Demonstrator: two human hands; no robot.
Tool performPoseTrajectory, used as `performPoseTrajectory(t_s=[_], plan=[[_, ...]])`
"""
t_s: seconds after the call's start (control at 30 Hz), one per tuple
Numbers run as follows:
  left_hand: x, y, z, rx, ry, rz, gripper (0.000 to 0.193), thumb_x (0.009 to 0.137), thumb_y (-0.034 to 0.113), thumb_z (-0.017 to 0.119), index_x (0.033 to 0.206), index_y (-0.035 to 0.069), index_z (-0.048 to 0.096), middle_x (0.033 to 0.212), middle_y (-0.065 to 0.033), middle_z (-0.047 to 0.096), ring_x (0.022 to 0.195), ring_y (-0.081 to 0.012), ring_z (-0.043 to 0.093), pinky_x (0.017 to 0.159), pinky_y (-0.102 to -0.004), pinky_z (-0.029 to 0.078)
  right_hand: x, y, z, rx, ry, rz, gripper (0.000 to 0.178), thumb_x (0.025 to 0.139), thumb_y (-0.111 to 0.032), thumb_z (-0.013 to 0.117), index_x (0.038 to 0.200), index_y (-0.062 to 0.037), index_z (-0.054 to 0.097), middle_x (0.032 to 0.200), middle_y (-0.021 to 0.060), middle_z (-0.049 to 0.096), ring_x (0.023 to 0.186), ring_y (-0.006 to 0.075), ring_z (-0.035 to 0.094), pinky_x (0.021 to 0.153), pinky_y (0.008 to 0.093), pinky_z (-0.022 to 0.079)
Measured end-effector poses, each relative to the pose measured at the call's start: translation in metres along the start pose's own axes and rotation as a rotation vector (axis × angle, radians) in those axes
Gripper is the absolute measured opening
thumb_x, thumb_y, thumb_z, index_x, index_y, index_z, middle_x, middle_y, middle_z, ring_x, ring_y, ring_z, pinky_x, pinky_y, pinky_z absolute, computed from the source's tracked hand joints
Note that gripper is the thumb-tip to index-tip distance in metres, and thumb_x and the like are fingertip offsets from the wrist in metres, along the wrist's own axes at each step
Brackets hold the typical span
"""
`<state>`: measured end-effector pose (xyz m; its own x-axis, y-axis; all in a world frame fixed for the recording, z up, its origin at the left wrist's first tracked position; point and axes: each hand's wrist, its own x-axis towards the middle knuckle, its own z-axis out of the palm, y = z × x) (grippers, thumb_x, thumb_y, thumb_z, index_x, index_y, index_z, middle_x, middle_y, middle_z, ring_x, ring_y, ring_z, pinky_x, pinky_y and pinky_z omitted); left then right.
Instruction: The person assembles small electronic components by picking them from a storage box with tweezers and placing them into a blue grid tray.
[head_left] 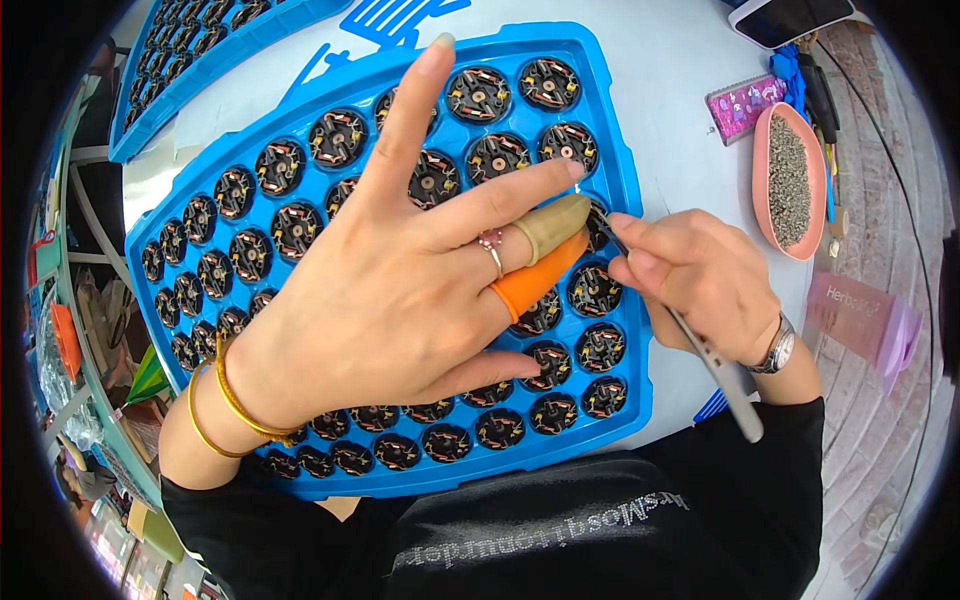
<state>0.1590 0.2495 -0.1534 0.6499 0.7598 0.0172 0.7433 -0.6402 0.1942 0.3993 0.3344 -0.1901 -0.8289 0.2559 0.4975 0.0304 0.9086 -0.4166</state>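
Note:
A blue moulded tray (pixel 622 110) bears rows of round black parts (pixel 601 347) with small coils, copper-coloured pieces and yellow bits. My left hand (pixel 400 255) lies spread over the tray, its fingers stretched out. Two of its middle fingers wear finger cots, a tan one (pixel 552 228) and an orange one (pixel 540 275); their tips meet a round part near the tray's right side, mostly hidden. Pinched in my right hand (pixel 705 280) are metal tweezers (pixel 725 378), slanting up to the left. Their points reach that same part, beside the left fingertips.
At the right stands a pink bowl (pixel 765 205) of small grey pieces, near a purple patterned packet (pixel 745 105) and a white-framed device (pixel 790 18). A translucent pink bottle (pixel 860 320) lies farther right. Another blue tray (pixel 225 75) of similar parts sits at the upper left.

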Motion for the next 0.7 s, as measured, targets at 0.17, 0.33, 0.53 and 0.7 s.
performPoseTrajectory(t_s=[0.17,0.33,0.53,0.7], plan=[[0.0,0.001,0.001,-0.02,0.0,0.0,0.063,0.073,0.063,0.057,0.102,0.009,0.072,0.125,0.001,0.061,0.132,-0.0188,0.043,0.107,-0.076,-0.003,0.004,-0.005,0.005,-0.111,0.04,-0.162,0.025,0.07,0.007,0.074,0.085,0.0027,0.055,0.099,0.0183,0.069,0.061,0.023,0.064,0.046,0.0286,0.05],[0.0,0.002,-0.001,-0.026,-0.002,0.004,0.064,0.073,0.064,0.058,0.102,0.008,0.072,0.125,0.0006,0.062,0.132,-0.0193,0.043,0.107,-0.0755,-0.004,0.001,-0.002,-0.005,-0.063,-0.06,-0.09,0.023,0.073,0.006,0.073,0.086,0.0026,0.055,0.099,0.023,0.068,0.069,0.0239,0.065,0.054,0.0299,0.052],[-0.001,0.001,-0.001,-0.039,-0.03,0.003,0.066,0.073,0.066,0.056,0.105,0.009,0.072,0.127,0.0005,0.06,0.131,-0.0193,0.043,0.107,-0.075,-0.004,0.006,-0.001,-0.009,0.243,0.011,0.326,0.021,0.084,0.002,0.067,0.093,0.0003,0.049,0.095,0.0217,0.068,0.081,0.0185,0.066,0.07,0.0264,0.051],[-0.001,0.001,-0.002,0.006,-0.056,0.008,0.069,0.074,0.067,0.054,0.111,0.011,0.069,0.129,0.0009,0.059,0.132,-0.0181,0.043,0.107,-0.0745,-0.004,0.009,0.003,-0.003,0.361,0.189,0.448,0.014,0.078,0.0,0.074,0.083,0.0036,0.061,0.082,0.0127,0.07,0.072,0.0153,0.069,0.065,0.0228,0.056]])
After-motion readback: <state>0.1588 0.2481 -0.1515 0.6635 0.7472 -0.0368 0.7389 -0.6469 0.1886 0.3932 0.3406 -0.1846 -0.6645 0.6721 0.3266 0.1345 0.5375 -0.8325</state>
